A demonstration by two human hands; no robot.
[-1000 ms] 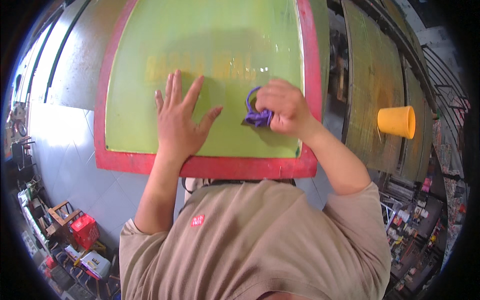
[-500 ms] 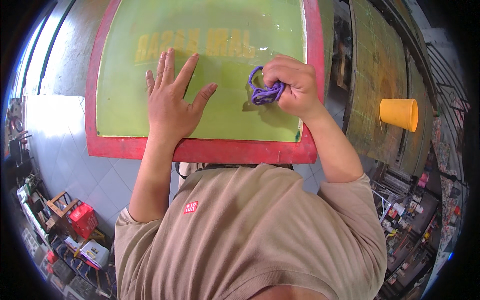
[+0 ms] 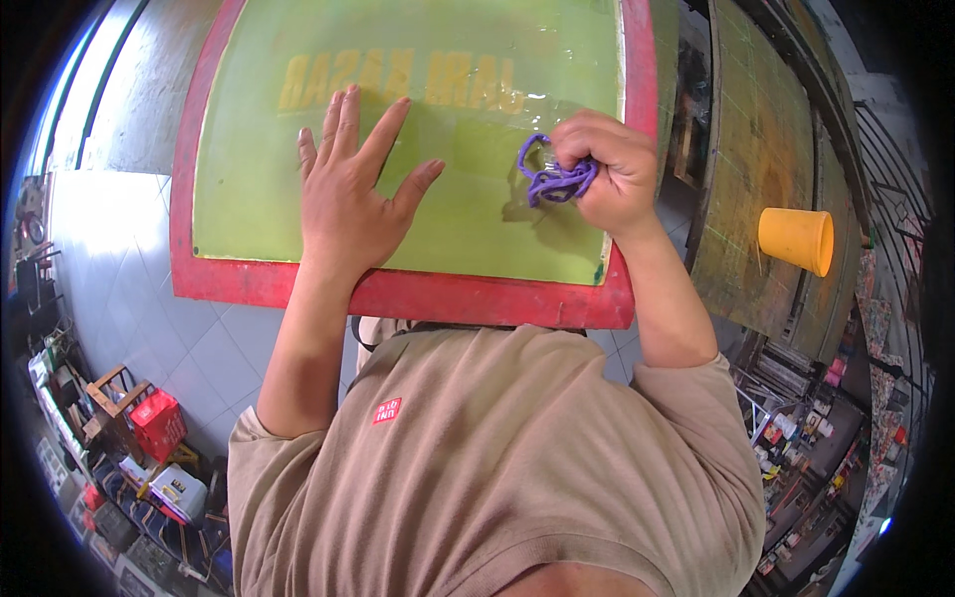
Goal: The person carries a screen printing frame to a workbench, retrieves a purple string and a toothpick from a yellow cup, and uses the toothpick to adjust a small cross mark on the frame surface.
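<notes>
A screen-printing frame (image 3: 458, 297) with red edges and a taut green mesh (image 3: 468, 219) lies in front of me. Faint yellow mirrored lettering shows on the mesh, and shiny wet-looking patches lie at its upper right. My left hand (image 3: 353, 194) rests palm down on the mesh at the left, its fingers spread and nothing in it. Near the frame's right edge, my right hand (image 3: 609, 174) is closed in a fist round a bunched purple cord (image 3: 553, 184). Loops of the cord hang out on the left side of the fist, over the mesh; the part inside the fist is hidden.
A yellow plastic cup (image 3: 796, 239) lies on its side on a worn wooden table (image 3: 741, 179) at the right. Behind me on the left stand a red bag (image 3: 157, 423) and a white box (image 3: 179, 493). Cluttered shelves (image 3: 796, 468) are at the lower right. Pale floor tiles (image 3: 129, 289) show left.
My right fist with the purple cord has moved a little to the right, and the cord's loops have shifted. My left hand stays spread on the mesh. The whole view has turned slightly.
</notes>
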